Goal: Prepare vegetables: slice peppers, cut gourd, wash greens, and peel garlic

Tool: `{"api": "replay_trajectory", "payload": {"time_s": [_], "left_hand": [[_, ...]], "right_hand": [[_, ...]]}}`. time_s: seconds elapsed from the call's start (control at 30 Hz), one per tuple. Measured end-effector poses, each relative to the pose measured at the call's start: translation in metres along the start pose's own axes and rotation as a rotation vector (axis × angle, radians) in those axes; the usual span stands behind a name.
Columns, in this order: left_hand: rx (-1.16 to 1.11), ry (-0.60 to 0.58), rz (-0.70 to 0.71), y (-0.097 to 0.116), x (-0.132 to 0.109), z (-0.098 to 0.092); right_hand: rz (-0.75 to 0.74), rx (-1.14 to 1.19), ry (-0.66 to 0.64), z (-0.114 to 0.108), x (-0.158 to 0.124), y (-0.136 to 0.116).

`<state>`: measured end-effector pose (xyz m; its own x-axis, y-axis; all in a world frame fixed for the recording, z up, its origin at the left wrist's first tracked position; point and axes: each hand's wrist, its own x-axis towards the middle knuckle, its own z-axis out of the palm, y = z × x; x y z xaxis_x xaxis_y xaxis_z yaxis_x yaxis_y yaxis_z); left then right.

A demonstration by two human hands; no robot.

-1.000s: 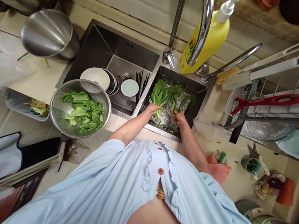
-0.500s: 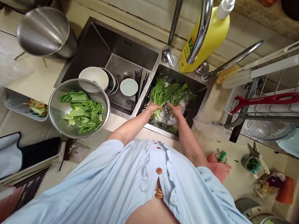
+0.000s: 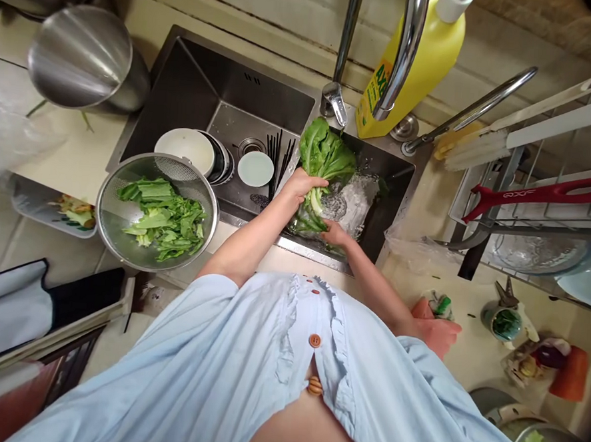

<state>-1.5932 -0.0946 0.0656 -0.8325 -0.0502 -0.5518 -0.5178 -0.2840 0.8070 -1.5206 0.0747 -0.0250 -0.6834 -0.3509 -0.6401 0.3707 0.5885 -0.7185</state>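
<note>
A bunch of leafy greens (image 3: 325,155) is gripped near its pale stems by my left hand (image 3: 304,183), raised at the left side of the right sink basin (image 3: 402,187). My right hand (image 3: 335,234) is lower, near the basin's front edge, closed on a green leaf (image 3: 309,220) below the stems. Rippling, splashing water (image 3: 354,201) lies in the basin under both hands. At the left, a metal strainer (image 3: 106,219) holds cut greens (image 3: 163,219).
The left basin (image 3: 195,68) holds stacked bowls (image 3: 184,149), a small pale bowl (image 3: 255,170) and dark chopsticks (image 3: 275,156). Behind the right basin stand the faucet (image 3: 334,103) and a yellow soap bottle (image 3: 420,62). A dish rack (image 3: 530,229) stands at the right.
My left hand has lifted its greens up and to the left, toward the basin's rear corner. My right hand has moved down and slightly left, to the leaf below the stems.
</note>
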Motion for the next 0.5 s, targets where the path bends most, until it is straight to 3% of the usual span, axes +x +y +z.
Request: {"api": "replay_trajectory", "payload": {"time_s": [0.07, 0.13, 0.23, 0.37, 0.5], "left_hand": [[0.016, -0.022, 0.046, 0.012, 0.002, 0.007], [0.036, -0.049, 0.064, 0.022, 0.002, 0.010], [0.052, -0.062, 0.084, 0.030, 0.000, 0.004], [0.049, -0.034, 0.069, 0.022, -0.001, -0.006], [0.044, -0.012, 0.041, 0.008, 0.000, -0.008]], "right_hand": [[-0.047, -0.182, -0.097, 0.020, 0.005, -0.012], [-0.044, -0.250, -0.117, 0.022, 0.008, -0.021], [-0.006, -0.342, -0.047, -0.009, 0.004, -0.019], [0.109, -0.460, 0.034, -0.049, -0.011, 0.001], [0.117, -0.369, -0.122, -0.031, -0.020, 0.016]]}}
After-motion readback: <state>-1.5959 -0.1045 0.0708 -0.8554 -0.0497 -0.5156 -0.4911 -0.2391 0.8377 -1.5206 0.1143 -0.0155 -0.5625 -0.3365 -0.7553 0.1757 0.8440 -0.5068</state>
